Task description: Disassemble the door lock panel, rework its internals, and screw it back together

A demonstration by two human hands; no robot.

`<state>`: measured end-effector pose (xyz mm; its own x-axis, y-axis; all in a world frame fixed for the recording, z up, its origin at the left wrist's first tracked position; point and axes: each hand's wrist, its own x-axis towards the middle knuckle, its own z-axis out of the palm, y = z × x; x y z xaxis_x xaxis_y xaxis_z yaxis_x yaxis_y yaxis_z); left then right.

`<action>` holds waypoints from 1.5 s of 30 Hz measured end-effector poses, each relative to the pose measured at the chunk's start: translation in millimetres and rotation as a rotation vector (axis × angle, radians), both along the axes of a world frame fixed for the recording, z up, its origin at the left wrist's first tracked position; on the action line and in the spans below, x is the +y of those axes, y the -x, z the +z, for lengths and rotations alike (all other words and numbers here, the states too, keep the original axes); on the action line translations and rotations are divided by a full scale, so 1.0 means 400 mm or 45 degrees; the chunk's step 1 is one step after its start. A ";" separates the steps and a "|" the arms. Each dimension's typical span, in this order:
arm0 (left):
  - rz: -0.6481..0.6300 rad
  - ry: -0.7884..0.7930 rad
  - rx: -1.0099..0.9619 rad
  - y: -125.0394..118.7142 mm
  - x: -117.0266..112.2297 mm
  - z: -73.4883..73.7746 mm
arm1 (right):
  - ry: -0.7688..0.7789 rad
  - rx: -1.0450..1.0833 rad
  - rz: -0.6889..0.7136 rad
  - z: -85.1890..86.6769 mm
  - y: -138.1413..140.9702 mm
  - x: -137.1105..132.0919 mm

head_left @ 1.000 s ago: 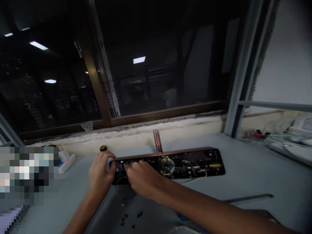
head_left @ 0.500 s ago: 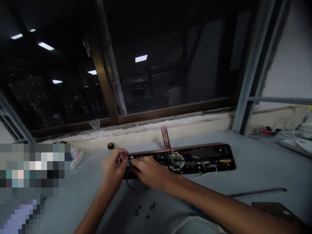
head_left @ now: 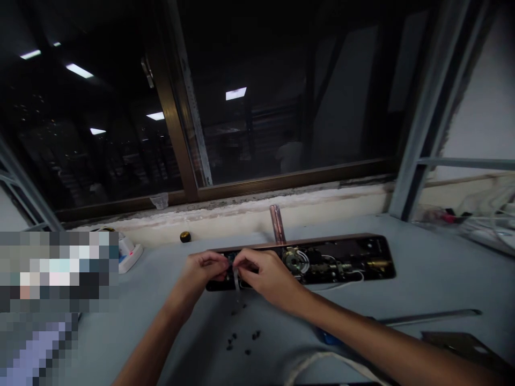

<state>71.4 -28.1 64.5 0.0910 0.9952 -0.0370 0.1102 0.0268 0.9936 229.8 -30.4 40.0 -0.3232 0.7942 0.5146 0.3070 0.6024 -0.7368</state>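
A long, narrow, open housing (head_left: 333, 252) with a copper-coloured rim lies on the table, brass fittings and white wires inside it. Over its left part my left hand (head_left: 205, 271) is closed in a pinch; what sits between its fingertips is too small to make out. My right hand (head_left: 265, 271) pinches right beside it, the fingertips of both nearly meeting. From that meeting point a thin, pale grey cable (head_left: 237, 281) hangs over the housing's front edge, its upper end at the right fingertips. A round brass part with coiled white wire (head_left: 296, 261) shows right of my right hand.
Several small black pieces (head_left: 230, 341) lie in front of the housing. A copper-coloured tube (head_left: 277, 225) rises behind it. A black-and-gold cap (head_left: 185, 237) and a white power strip (head_left: 131, 260) stand left. A metal bar (head_left: 434, 317) and blue-handled tool (head_left: 332, 338) lie near my right forearm.
Both hands have shifted right along the housing, the left one more, and their fingertips have come together. A pale cable now hangs between them; earlier a dark one hung at the left end.
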 end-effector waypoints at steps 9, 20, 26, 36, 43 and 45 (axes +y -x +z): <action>0.101 -0.190 0.063 -0.010 0.006 -0.024 | 0.497 0.171 0.015 0.024 0.028 -0.003; 0.062 -0.241 -0.023 -0.013 0.006 -0.033 | 0.702 0.055 -0.158 0.030 0.043 -0.003; 0.045 -0.266 0.022 -0.012 0.012 -0.049 | 0.570 -0.011 -0.175 0.031 0.042 0.004; -0.018 -0.245 0.087 -0.011 0.009 -0.056 | 0.395 -0.234 -0.278 0.038 0.039 0.004; 0.297 -0.617 0.675 0.019 0.006 -0.021 | 0.212 -0.525 -0.389 0.041 0.042 0.004; 0.498 -0.762 0.808 0.032 0.013 -0.013 | 0.143 -0.637 -0.435 0.036 0.048 0.002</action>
